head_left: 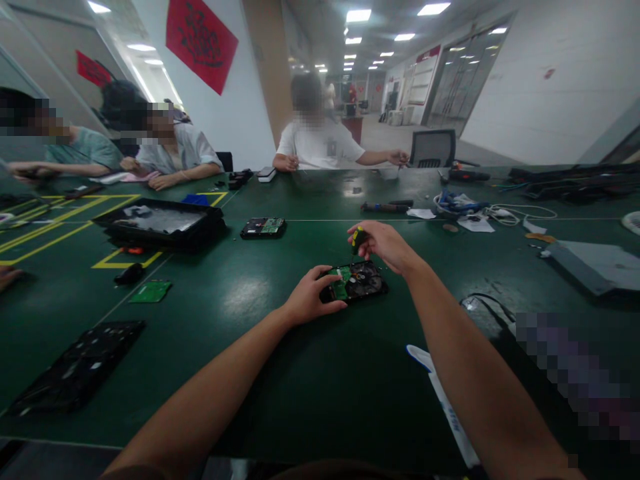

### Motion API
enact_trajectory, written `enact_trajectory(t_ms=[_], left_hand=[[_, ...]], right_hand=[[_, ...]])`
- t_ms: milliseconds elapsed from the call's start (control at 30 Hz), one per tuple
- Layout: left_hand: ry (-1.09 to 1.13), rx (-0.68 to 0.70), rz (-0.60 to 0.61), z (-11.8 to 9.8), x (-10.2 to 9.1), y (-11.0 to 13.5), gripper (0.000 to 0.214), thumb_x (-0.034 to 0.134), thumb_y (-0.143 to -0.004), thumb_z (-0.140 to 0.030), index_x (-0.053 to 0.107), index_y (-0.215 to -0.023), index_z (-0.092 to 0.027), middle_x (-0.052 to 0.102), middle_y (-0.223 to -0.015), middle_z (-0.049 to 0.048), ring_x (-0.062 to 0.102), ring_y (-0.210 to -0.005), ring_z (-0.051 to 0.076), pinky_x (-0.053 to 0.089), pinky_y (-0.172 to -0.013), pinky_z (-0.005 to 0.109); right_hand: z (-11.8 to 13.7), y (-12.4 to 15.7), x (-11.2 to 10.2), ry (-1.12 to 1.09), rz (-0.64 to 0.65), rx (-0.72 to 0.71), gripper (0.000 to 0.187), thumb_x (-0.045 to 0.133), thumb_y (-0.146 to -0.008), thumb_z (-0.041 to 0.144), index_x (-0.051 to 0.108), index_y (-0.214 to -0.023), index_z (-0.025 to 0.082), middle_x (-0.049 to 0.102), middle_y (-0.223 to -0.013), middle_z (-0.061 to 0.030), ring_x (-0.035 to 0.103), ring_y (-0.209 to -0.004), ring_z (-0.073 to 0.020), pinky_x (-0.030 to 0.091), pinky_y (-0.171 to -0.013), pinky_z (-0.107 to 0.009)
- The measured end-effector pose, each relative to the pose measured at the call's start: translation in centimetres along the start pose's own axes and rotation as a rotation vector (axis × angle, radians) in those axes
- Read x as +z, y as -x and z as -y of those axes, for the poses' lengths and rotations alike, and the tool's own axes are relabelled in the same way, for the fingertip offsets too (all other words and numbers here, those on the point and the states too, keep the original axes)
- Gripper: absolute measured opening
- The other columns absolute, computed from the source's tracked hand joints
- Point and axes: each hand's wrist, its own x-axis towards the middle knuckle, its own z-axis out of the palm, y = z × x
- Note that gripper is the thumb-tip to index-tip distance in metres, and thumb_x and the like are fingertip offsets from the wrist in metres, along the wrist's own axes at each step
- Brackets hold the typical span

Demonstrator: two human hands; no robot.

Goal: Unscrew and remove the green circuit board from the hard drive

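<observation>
A black hard drive [361, 281] with a green circuit board lies on the dark green table [280, 373] in front of me. My left hand [313, 297] grips the drive's left end, fingers curled over its edge. My right hand [385, 245] is closed round a small screwdriver [357, 239] with a black and yellow handle, held upright with its tip down on the drive's board.
A second hard drive [263, 227] lies further back. A black tray [163, 223] sits at left, with a loose green board [151, 291] and a black panel [80, 365] nearer me. Cables [480, 212] and a grey case [595, 263] lie at right. Three people sit across the table.
</observation>
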Motion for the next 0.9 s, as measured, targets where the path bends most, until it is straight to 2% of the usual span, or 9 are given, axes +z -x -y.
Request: enact_trajectory(t_ms=[133,267,333,433,600,667,767,900], left_hand=[[0.006,0.0,0.007,-0.07,-0.1,0.01,0.068,0.081,-0.08,-0.055,0.063,-0.138,-0.026,0.048,-0.148,0.0136,0.053,-0.136,0.034,0.048,-0.115,0.052],[0.007,-0.01,0.011,-0.17,-0.19,0.01,0.069,0.081,-0.08,-0.055,0.062,-0.139,-0.026,0.048,-0.149,0.0138,0.053,-0.136,0.034,0.048,-0.114,0.051],[0.006,-0.008,0.009,-0.22,-0.22,0.01,0.069,0.081,-0.08,-0.055,0.062,-0.139,-0.026,0.048,-0.149,0.014,0.053,-0.136,0.034,0.048,-0.114,0.051],[0.006,-0.003,0.005,-0.25,-0.21,0.0,0.069,0.081,-0.08,-0.055,0.062,-0.139,-0.026,0.048,-0.148,0.0141,0.053,-0.136,0.034,0.048,-0.114,0.051],[0.002,-0.009,0.002,-0.07,0.0,0.01,0.069,0.082,-0.079,-0.055,0.063,-0.139,-0.027,0.049,-0.148,0.0133,0.054,-0.135,0.035,0.048,-0.113,0.054],[0.001,-0.013,0.005,0.03,0.1,0.03,0.069,0.082,-0.079,-0.055,0.063,-0.139,-0.027,0.049,-0.148,0.0137,0.054,-0.135,0.035,0.048,-0.114,0.053],[-0.009,-0.016,0.01,0.1,0.15,0.06,0.069,0.081,-0.08,-0.056,0.063,-0.139,-0.026,0.048,-0.148,0.014,0.053,-0.136,0.034,0.047,-0.115,0.051],[-0.006,-0.014,0.011,-0.03,0.0,0.06,0.069,0.08,-0.08,-0.057,0.063,-0.139,-0.026,0.048,-0.148,0.0137,0.053,-0.136,0.033,0.048,-0.114,0.051]], right_hand=[[-0.08,-0.05,-0.2,0.069,-0.023,-0.026,0.029,0.055,-0.098,0.041,0.074,-0.108,0.021,0.071,-0.094,-0.0072,0.055,-0.061,-0.0126,0.037,-0.049,-0.027],[-0.13,-0.09,-0.09,0.137,-0.068,-0.045,0.024,0.059,-0.096,0.04,0.072,-0.093,0.02,0.064,-0.078,-0.0039,0.052,-0.06,-0.0123,0.034,-0.048,-0.027],[-0.08,-0.07,0.05,0.12,-0.081,-0.038,0.022,0.06,-0.094,0.04,0.068,-0.089,0.021,0.069,-0.084,-0.0049,0.052,-0.058,-0.0113,0.033,-0.047,-0.027],[0.02,-0.01,0.24,0.084,-0.076,-0.027,0.021,0.06,-0.095,0.042,0.066,-0.096,0.022,0.074,-0.098,-0.0065,0.052,-0.057,-0.0102,0.033,-0.045,-0.026],[0.11,0.06,0.21,0.021,-0.024,-0.005,0.03,0.053,-0.098,0.043,0.071,-0.103,0.02,0.074,-0.101,-0.0093,0.058,-0.062,-0.0125,0.042,-0.052,-0.027],[0.1,0.04,0.04,0.014,-0.011,0.0,0.032,0.052,-0.098,0.042,0.072,-0.107,0.019,0.073,-0.102,-0.0095,0.058,-0.062,-0.0128,0.041,-0.051,-0.027],[-0.01,-0.05,-0.24,0.096,-0.041,-0.024,0.03,0.056,-0.097,0.043,0.074,-0.107,0.021,0.071,-0.093,-0.0068,0.053,-0.061,-0.0121,0.035,-0.048,-0.027],[-0.18,-0.14,-0.3,0.143,-0.086,-0.048,0.025,0.06,-0.095,0.042,0.071,-0.091,0.02,0.063,-0.075,-0.003,0.052,-0.06,-0.0119,0.034,-0.049,-0.026]])
